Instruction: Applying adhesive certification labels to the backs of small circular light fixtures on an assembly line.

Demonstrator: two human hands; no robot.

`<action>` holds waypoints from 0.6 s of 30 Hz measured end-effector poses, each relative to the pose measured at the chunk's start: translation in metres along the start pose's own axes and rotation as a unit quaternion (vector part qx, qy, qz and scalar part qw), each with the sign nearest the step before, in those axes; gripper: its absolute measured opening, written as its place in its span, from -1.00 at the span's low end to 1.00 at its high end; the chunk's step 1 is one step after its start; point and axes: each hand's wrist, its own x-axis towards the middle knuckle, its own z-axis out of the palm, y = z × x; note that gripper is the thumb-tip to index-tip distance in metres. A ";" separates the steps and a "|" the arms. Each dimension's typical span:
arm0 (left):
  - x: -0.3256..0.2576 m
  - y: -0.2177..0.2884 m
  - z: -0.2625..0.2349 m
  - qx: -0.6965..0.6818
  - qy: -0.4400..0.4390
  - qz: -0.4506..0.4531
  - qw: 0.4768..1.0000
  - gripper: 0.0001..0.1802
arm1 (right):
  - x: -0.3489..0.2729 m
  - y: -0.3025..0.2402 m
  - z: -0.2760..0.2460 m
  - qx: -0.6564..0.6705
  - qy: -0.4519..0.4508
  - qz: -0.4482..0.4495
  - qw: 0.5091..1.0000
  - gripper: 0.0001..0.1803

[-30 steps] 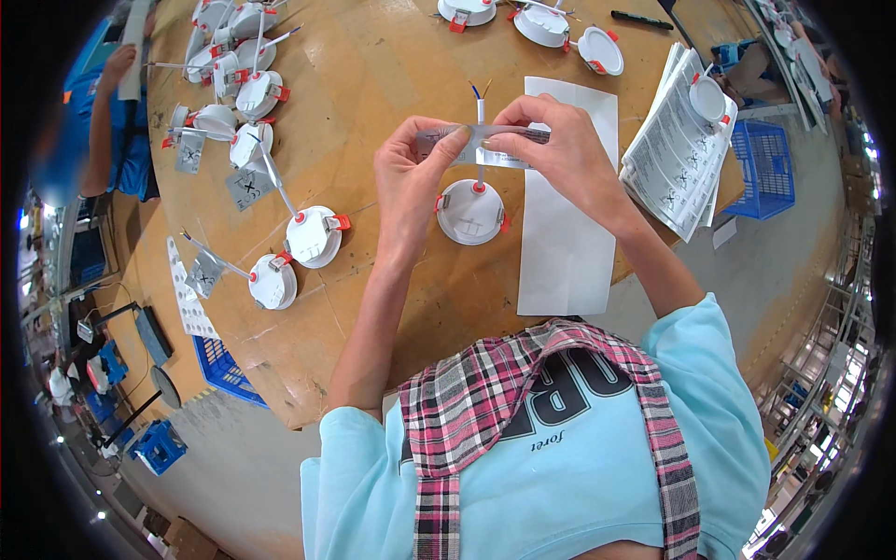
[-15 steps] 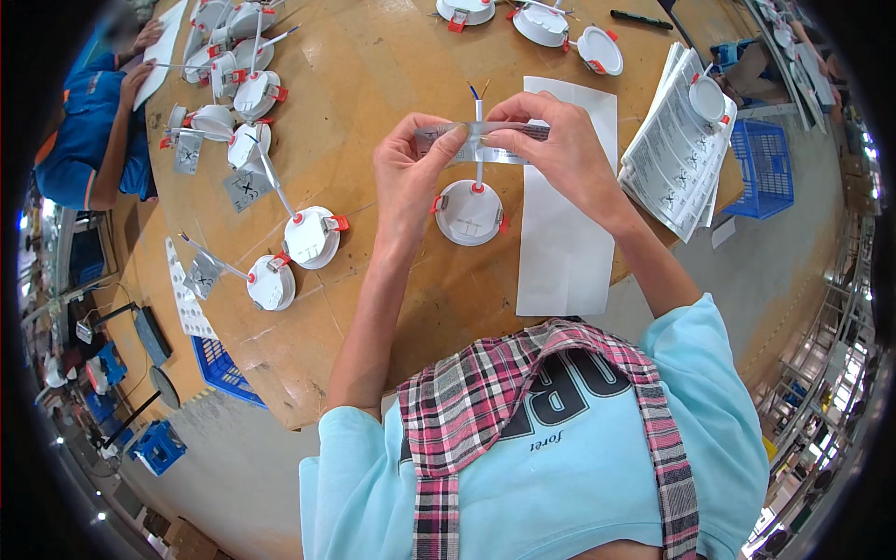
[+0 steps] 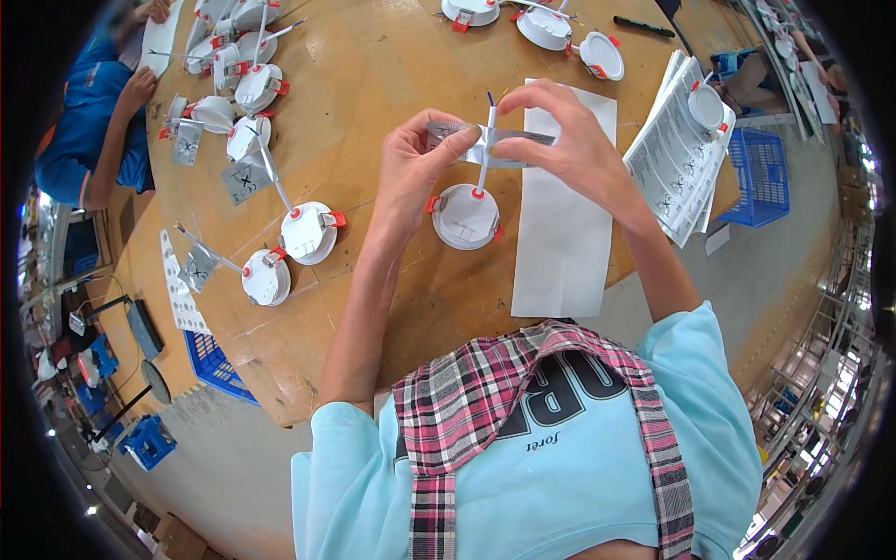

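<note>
A silver label (image 3: 516, 162) lies across the white cable (image 3: 483, 174) of a round white downlight (image 3: 466, 220) with red clips. Its left part is pinched between the thumb and fingers of my left hand (image 3: 411, 163), beside the cable. My right hand (image 3: 581, 149) is at the label's other half, thumb and index finger apart in a curve. The thumb tip is by the label and cable, and the index fingertip is close to the cable's upper end. Whether the right thumb presses on the label I cannot tell. Bare coloured wires stick out at the cable's top.
A white paper strip (image 3: 563, 252) lies under my right forearm, with a stack of printed sheets (image 3: 667, 159) beyond it. Labelled downlights (image 3: 308, 233) stand to the left, several more (image 3: 259, 89) farther back. A pen (image 3: 644, 26) lies far right; a co-worker's arm (image 3: 121, 121) rests far left.
My right hand's thumb and index finger have parted from their pinch on the label, the index finger rising toward the cable's top. My left hand keeps its pinch.
</note>
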 end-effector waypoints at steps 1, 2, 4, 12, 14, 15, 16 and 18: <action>0.002 -0.002 0.001 -0.002 -0.003 0.000 1.000 -0.83 | 0.001 0.002 0.002 -0.003 0.001 0.002 1.000 -0.61; 0.004 -0.006 0.001 0.000 -0.015 -0.003 1.000 -0.84 | 0.003 0.006 0.006 0.009 -0.019 0.011 1.000 -0.61; 0.006 -0.008 0.001 0.003 -0.022 -0.006 1.000 -0.84 | 0.005 0.006 0.008 0.023 -0.042 0.018 0.999 -0.62; -0.020 -0.003 0.007 0.141 0.189 0.109 0.966 -0.55 | -0.001 0.006 0.008 0.080 -0.040 0.165 0.982 -0.62; -0.038 -0.010 0.015 0.241 0.153 0.144 0.947 -0.55 | -0.005 0.008 0.008 0.103 -0.020 0.174 0.979 -0.62; -0.047 -0.015 0.020 0.340 0.116 0.179 0.916 -0.54 | -0.007 0.008 0.008 0.128 0.000 0.180 0.975 -0.62; -0.053 -0.022 0.025 0.364 0.093 0.153 0.914 -0.56 | -0.006 0.006 0.009 0.129 -0.002 0.179 0.975 -0.62; -0.058 -0.030 0.027 0.406 0.085 0.174 0.893 -0.60 | -0.006 0.000 0.010 0.148 0.000 0.229 0.962 -0.64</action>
